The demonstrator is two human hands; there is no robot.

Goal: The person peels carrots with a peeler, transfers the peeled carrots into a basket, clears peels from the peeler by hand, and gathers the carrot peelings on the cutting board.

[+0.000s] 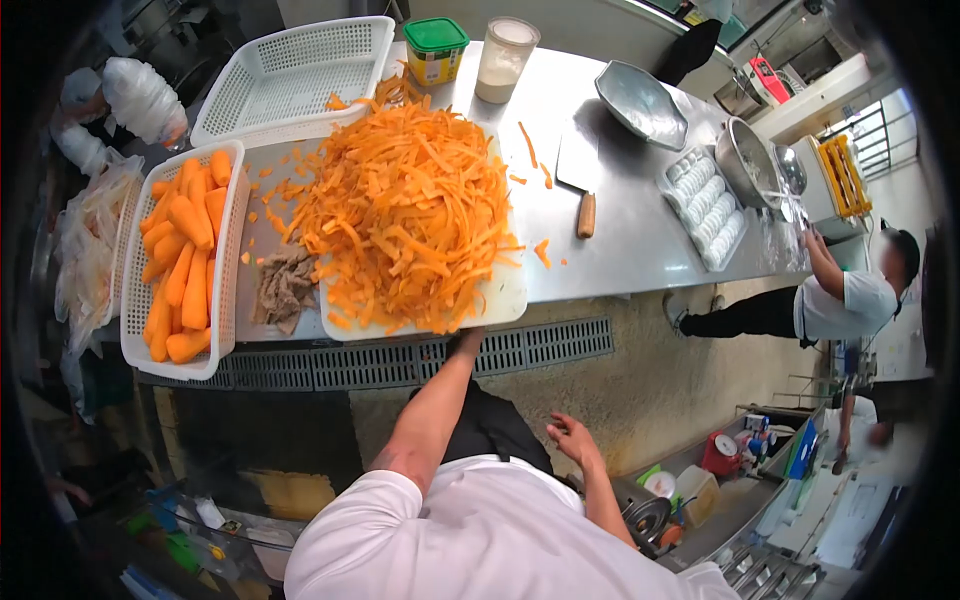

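Observation:
A big heap of orange carrot peelings (410, 210) covers most of a white cutting board (508, 290) on the steel table. My left hand (466, 342) reaches to the board's near edge, its fingers hidden beneath the board and the overhanging peelings. Hanging at my right side, away from the table, my right hand (572, 437) is empty, with its fingers loosely apart. Left of the heap, peeled carrots (183, 265) fill a white plastic basket (232, 200). A crumpled brown cloth (283, 290) lies between basket and board.
A cleaver (585, 212) with a wooden handle lies right of the board. Behind are an empty white basket (300, 75), a green-lidded tub (436, 52) and a clear container (506, 60). A co-worker (850, 295) stands at the table's far right end, near a tray of white rolls (703, 207).

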